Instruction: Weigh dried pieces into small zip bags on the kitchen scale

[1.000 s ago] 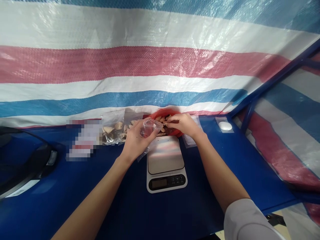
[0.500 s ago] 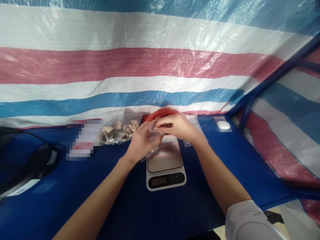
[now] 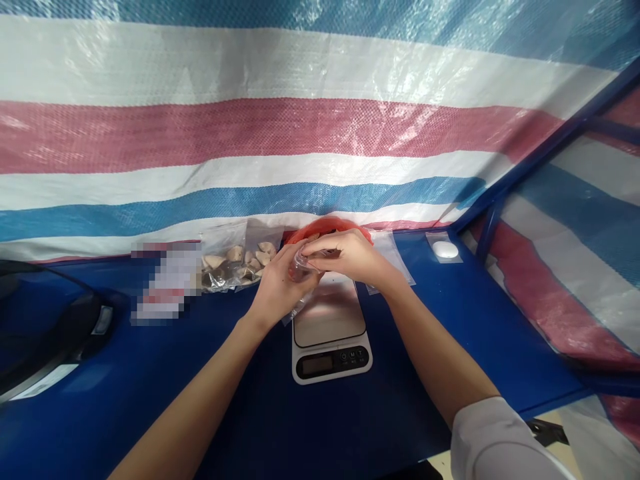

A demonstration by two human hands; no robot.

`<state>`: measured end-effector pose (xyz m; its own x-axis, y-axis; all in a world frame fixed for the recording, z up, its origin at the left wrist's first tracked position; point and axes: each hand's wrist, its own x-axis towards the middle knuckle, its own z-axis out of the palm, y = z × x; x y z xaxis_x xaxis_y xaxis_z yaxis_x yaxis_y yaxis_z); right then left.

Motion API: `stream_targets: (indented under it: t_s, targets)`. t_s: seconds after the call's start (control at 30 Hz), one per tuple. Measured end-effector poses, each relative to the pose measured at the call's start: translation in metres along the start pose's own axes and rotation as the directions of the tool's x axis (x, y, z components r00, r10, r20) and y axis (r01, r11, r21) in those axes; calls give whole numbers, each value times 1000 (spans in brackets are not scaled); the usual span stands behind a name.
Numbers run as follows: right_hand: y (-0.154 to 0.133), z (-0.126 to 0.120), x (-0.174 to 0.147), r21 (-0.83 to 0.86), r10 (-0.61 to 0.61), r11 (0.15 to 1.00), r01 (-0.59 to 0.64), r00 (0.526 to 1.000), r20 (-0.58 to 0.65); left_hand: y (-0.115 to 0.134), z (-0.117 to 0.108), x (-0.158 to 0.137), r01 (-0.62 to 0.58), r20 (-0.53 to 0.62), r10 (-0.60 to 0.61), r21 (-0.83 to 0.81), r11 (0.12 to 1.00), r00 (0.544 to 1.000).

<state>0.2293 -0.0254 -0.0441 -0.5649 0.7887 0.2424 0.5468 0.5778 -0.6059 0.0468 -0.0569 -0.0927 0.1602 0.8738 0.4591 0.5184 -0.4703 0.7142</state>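
Note:
My left hand (image 3: 281, 280) is closed around a clear plastic bag (image 3: 300, 263), whose lower corner shows under the palm. At the bag's mouth, my right hand (image 3: 353, 255) has its fingers pinched on the plastic; whether anything else is between them is hidden. Both hands are above the far end of a white kitchen scale (image 3: 330, 317), its display facing me and looking dark. Just behind them sits a red plastic bag (image 3: 327, 223) with brownish pieces in it, mostly covered by the hands.
Two clear bags of beige, wedge-like pieces (image 3: 235, 257) lie left of the hands. A flat clear bag (image 3: 395, 257) is to the right, and a small bag with a white oval thing (image 3: 445, 250) farther right. Black headgear (image 3: 75, 327) stands on the blue table (image 3: 250, 413) at left.
My right fingers have shifted slightly at the bag's mouth, and the bag's opening looks rounder. The scale and the other bags stay where they were.

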Motion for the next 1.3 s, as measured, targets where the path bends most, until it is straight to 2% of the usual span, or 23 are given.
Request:
stream_targets:
  t_s: [0.07,0.17,0.27,0.37,0.43,0.5,0.67,0.83,1.1,1.3]
  targets:
    - [5,-5,-2,160,-14,987,19,999,-37,-2,-2,1,37,-20,-37,-14,999,999]
    - [16,-12,-4,214,38,977,-17,995,-95,-3,-7,3,70,-35,-70,-7,998,997]
    - [30,-13,-3,149,59,988,-51,997,-50,-4,-13,6,79,-42,-78,5,997,996]
    - [41,-3,1,-55,63,997,-58,993,96,-6,-17,7,92,-20,-92,-26,995,996]
    - [44,6,4,-204,100,977,-68,984,149,-7,-19,7,103,-3,-103,-52,993,995]
    - [44,13,7,-263,126,962,-76,975,180,-8,-21,8,102,-3,-103,-68,992,995]
    - [39,17,13,-280,148,957,-77,960,240,-11,-25,9,113,-25,-114,-52,992,993]
    - [40,18,18,-323,125,946,-28,952,281,-13,-28,10,151,-21,-153,-55,987,988]
    - [48,25,17,-431,112,902,17,956,271,-14,-25,9,139,-5,-140,-55,989,990]
    - [48,26,16,-414,102,910,17,959,264,-12,-24,10,125,6,-125,-61,990,992]
